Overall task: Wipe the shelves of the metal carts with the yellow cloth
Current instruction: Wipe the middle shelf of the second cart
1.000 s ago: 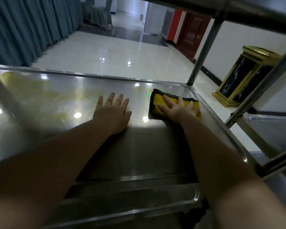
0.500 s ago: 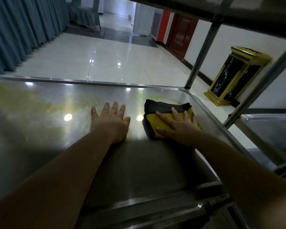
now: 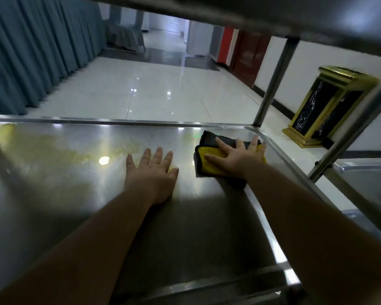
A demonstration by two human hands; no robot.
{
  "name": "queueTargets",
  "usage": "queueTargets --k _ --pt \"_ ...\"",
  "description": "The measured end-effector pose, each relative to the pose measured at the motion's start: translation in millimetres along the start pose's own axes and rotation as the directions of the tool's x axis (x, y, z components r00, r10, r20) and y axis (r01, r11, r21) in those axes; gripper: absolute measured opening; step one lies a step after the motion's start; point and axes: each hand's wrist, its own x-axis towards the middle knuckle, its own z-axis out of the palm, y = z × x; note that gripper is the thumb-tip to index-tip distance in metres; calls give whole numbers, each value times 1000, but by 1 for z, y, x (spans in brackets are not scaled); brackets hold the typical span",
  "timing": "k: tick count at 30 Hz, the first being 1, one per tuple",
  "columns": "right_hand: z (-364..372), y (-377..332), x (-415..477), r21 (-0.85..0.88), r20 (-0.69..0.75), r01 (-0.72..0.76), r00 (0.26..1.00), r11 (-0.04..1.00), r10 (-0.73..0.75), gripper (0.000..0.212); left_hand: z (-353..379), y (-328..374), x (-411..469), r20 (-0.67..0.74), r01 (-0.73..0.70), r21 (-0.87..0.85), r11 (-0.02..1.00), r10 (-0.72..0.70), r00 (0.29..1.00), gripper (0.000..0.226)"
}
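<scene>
1. The yellow cloth (image 3: 208,169) lies folded on the metal shelf (image 3: 75,183), in its far right corner, about 1 o'clock from the viewer. A dark layer shows at its far edge.
2. The right hand (image 3: 235,157) presses flat on the cloth with its fingers spread and straight. It pins the cloth and does not pinch it.
3. The left hand (image 3: 151,172) lies palm-down on bare steel just beside the cloth, at its 9 o'clock. The fingers are straight and hold nothing. It looks like a brace.
4. Key relation: the cloth's long axis runs roughly 9-to-3. The corner rim hems it in at 12 and 3, so the open run lies toward 9 and 6 o'clock.
5. A yellowish patch sits at 10 o'clock. I cannot tell whether it is residue or reflection.
6. Judgement: the right hand is the working hand. A sweep toward 9 meets the left hand first.
7. Count: one cloth and two hands. One working shelf with one upper shelf (image 3: 273,16) overhead. Two upright posts (image 3: 273,82). A second cart's shelf (image 3: 370,179) at 3 o'clock.
</scene>
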Motion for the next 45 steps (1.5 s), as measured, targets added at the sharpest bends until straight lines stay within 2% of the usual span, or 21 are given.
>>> queueTargets --k 3,6,11,14,21,23,26,29,32,35,38,45 --pt "9 2 7 75 -11 39 999 996 -38 84 0 2 -1 9 20 15 1000 -20 1000 58" --pt "15 11 -11 69 11 148 989 987 -149 82 -3 4 1 18 37 34 999 -37 999 58" --pt "31 46 -90 26 78 368 926 929 -369 79 -8 13 -4 48 76 26 997 -77 996 57" --pt "38 68 -128 25 63 424 903 905 -425 76 -12 16 -11 45 88 28 996 -89 995 57" --pt "48 72 -122 38 -60 389 920 920 -387 77 -8 20 -18 58 95 42 995 -98 994 56" --pt "37 77 -77 67 -67 325 945 943 -320 77 -5 20 -20 53 83 73 994 -87 995 56" --pt "12 82 -9 168 -16 139 990 976 -139 79 -2 23 -19 39 70 124 990 -75 996 56" --pt "13 80 8 112 2 103 995 988 -104 81 1 25 -18 22 79 112 991 -82 996 57" --pt "21 100 -33 101 20 201 979 974 -204 78 -1 26 -19 27 77 80 994 -80 996 56" --pt "42 140 -111 107 14 273 961 956 -276 78 -2 28 -23 27 83 60 995 -84 996 56" --pt "60 161 -163 115 1 269 963 956 -270 79 -1 30 -27 27 63 73 995 -66 997 56" --pt "14 116 2 119 -18 63 998 991 -61 88 3 35 -27 26 52 85 995 -54 998 58"
